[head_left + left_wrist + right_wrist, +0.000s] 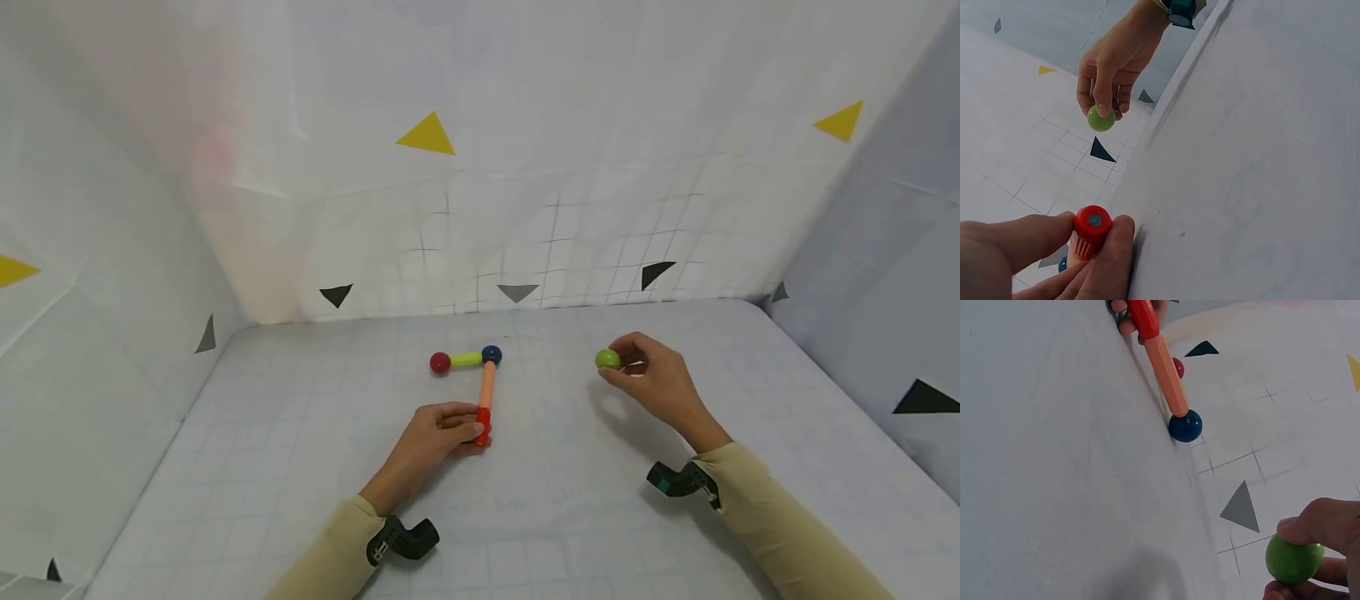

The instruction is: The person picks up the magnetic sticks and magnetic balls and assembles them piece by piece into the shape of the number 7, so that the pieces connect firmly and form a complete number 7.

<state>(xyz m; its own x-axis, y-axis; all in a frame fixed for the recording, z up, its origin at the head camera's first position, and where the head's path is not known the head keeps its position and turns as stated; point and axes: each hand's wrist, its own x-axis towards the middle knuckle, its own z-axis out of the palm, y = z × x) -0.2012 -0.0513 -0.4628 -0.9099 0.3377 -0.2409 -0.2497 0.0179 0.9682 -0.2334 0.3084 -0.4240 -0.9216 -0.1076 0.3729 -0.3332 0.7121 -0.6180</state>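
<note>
My left hand (420, 442) pinches the red near end of a ribbed magnetic rod (487, 387), whose rest is orange. A grey disc shows in its red tip (1094, 220), which points toward the left wrist camera with no ball on it. At the rod's far end sits a dark blue ball (492, 354). A short yellow-green rod (467, 359) runs leftward from that ball to a red ball (440, 363). Off to the right, my right hand (663, 387) holds a light green ball (1294, 559) between thumb and fingers, apart from the joined pieces.
A white sheet with a faint grid covers the table (570, 517). White walls rise at the back and both sides, marked with yellow triangles (427, 133) and dark ones (658, 273). Each wrist wears a black camera mount (405, 537).
</note>
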